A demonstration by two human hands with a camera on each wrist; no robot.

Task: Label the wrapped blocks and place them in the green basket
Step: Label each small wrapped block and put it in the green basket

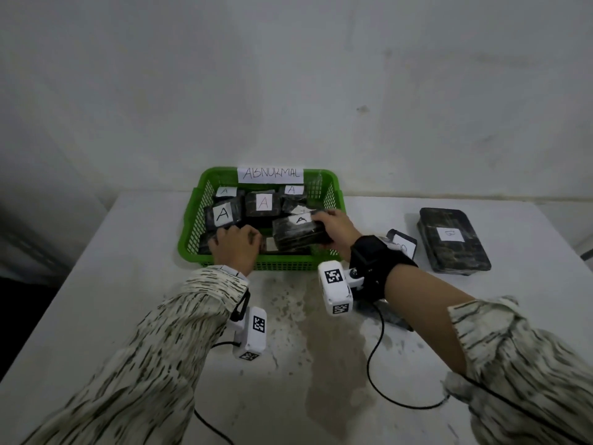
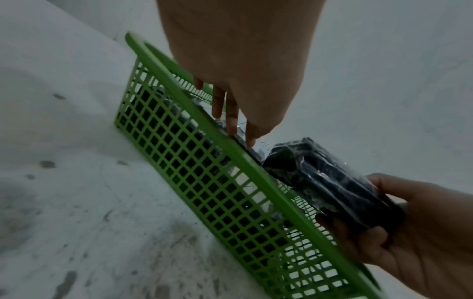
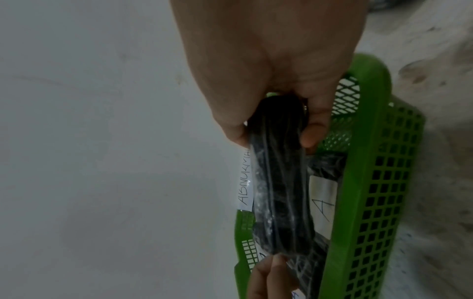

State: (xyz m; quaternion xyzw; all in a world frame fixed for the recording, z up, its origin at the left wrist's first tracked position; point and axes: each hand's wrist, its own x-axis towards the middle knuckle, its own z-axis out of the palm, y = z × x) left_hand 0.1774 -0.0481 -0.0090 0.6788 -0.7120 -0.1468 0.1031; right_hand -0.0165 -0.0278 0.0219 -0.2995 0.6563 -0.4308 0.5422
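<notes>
The green basket [image 1: 256,263] [image 2: 276,190] [image 3: 355,182] stands at the table's middle back and holds several black wrapped blocks with white "A" labels [image 1: 224,213]. My right hand [image 1: 333,229] [image 2: 409,232] [image 3: 276,133] grips one end of a wrapped block [image 1: 298,234] [image 2: 327,182] [image 3: 281,192] labelled "A", tilted over the basket's front right part. My left hand [image 1: 237,244] [image 2: 235,121] reaches into the front left of the basket. Its fingertips press down on a wrapped block [image 2: 256,155] lying just inside the rim.
A paper sign reading "ABNORMAL" [image 1: 270,175] is fixed to the basket's back rim. On the table to the right lie a larger wrapped block with a white label [image 1: 454,240] and a small black labelled item [image 1: 402,244]. The white table [image 1: 288,332] is stained; a wall stands close behind.
</notes>
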